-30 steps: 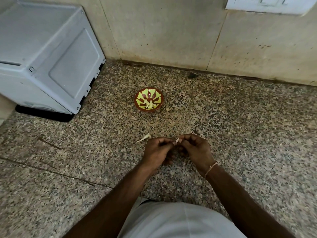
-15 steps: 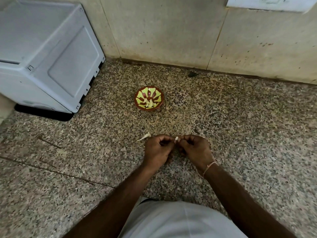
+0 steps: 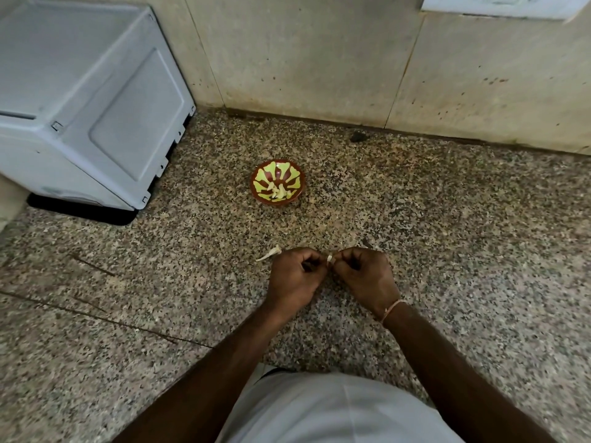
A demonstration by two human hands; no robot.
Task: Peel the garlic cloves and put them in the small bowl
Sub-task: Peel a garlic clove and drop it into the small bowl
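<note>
Both hands (image 3: 329, 276) curled around clove (image 3: 329, 258)

Pale garlic clove (image 3: 329, 258) pinched between fingertips, small red-and-yellow bowl (image 3: 277, 182) beyond, holding peeled cloves (image 3: 280, 193)

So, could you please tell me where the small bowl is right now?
In the head view the small bowl sits mid-counter, beyond both hands, right of the white appliance, with peeled cloves inside.
</note>
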